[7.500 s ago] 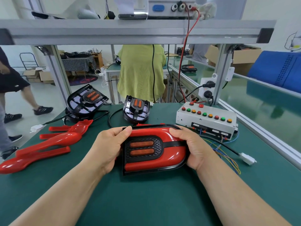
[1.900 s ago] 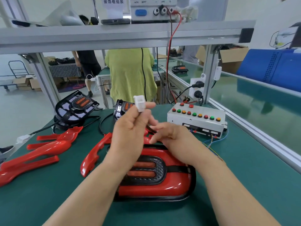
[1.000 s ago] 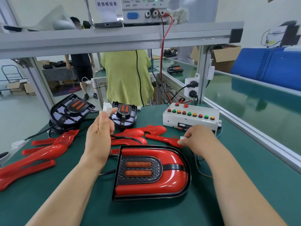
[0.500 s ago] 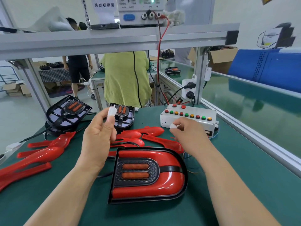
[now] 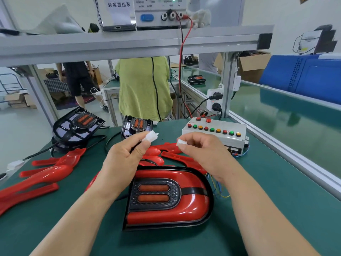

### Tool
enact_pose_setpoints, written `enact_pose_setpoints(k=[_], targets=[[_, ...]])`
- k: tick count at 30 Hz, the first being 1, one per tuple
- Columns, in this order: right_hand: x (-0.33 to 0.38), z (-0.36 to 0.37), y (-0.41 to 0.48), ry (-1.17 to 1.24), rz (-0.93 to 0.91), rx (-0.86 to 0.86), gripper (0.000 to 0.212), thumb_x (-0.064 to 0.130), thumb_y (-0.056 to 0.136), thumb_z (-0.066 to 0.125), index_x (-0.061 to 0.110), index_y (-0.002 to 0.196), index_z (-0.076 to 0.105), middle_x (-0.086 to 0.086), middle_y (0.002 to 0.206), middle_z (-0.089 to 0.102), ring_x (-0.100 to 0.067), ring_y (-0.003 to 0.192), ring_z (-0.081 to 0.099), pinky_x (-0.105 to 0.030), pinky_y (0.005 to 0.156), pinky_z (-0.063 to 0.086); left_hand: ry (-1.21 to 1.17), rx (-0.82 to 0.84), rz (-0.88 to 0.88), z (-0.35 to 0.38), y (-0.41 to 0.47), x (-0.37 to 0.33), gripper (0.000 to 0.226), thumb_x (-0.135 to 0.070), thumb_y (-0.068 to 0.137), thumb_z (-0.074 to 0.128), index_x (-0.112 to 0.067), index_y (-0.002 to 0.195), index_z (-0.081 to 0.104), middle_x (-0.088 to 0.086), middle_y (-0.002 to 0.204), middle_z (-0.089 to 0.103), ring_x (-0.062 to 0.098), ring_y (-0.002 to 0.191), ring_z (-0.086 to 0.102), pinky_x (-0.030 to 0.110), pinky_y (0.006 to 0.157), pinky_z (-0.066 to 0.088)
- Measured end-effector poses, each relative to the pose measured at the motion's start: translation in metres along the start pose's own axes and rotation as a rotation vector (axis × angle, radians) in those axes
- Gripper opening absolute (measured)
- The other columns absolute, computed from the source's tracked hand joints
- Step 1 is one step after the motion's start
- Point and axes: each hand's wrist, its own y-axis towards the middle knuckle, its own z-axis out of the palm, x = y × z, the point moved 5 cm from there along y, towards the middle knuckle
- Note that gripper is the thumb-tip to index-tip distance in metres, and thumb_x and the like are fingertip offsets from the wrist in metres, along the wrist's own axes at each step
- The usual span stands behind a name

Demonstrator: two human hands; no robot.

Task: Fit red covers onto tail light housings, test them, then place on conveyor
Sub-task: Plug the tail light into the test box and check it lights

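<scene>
A tail light point(image 5: 171, 198) with its red cover fitted lies flat on the green bench in front of me. Above it, my left hand point(image 5: 123, 159) pinches the lamp's white plug point(image 5: 151, 136), whose black lead hangs down toward the lamp. My right hand point(image 5: 204, 154) pinches a second white connector point(image 5: 181, 142) on thin coloured wires from the tester. The two plugs face each other a short gap apart. The white test box point(image 5: 217, 133) with coloured buttons stands behind my right hand.
Loose red covers point(image 5: 46, 172) lie at the left and behind the lamp point(image 5: 164, 150). Two bare black housings point(image 5: 77, 124) point(image 5: 137, 125) stand at the back. The conveyor point(image 5: 287, 115) runs along the right behind an aluminium rail. A person in a green shirt point(image 5: 144, 89) works beyond.
My right hand picked the tester's connector off the bench and raised it. Both hands have drawn closer, bringing the two white plugs toward each other.
</scene>
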Motion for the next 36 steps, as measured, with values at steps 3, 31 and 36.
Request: enact_pose_setpoints(k=[3, 31, 36], targets=[[0.004, 0.005, -0.002, 0.02, -0.005, 0.076, 0.01, 0.023, 0.088, 0.074, 0.031, 0.094, 0.076, 0.011, 0.077, 0.058, -0.005, 0.072, 0.052, -0.027, 0.076, 0.047, -0.01, 0.095, -0.011, 0.002, 0.0, 0.002, 0.034, -0.061, 0.09, 0.058, -0.043, 0.117, 0.068, -0.002, 0.09, 0.076, 0.015, 0.083, 0.075, 0.04, 0.09, 0.055], [0.02, 0.01, -0.009, 0.137, -0.08, 0.167, 0.031, 0.005, 0.087, 0.072, 0.034, 0.098, 0.077, 0.013, 0.077, 0.068, -0.001, 0.075, 0.06, -0.018, 0.075, 0.052, 0.255, 0.191, -0.02, 0.003, -0.005, -0.003, 0.029, -0.049, 0.101, 0.046, -0.032, 0.107, 0.069, -0.004, 0.094, 0.075, 0.015, 0.096, 0.068, 0.05, 0.089, 0.052], [0.02, 0.01, -0.009, 0.045, -0.1, 0.145, 0.033, 0.007, 0.089, 0.071, 0.035, 0.106, 0.076, -0.003, 0.088, 0.065, -0.015, 0.083, 0.057, -0.038, 0.088, 0.05, 0.35, 0.177, 0.007, 0.002, -0.006, -0.004, 0.034, -0.049, 0.098, 0.044, -0.029, 0.09, 0.07, -0.011, 0.076, 0.064, 0.007, 0.07, 0.056, 0.03, 0.069, 0.048]])
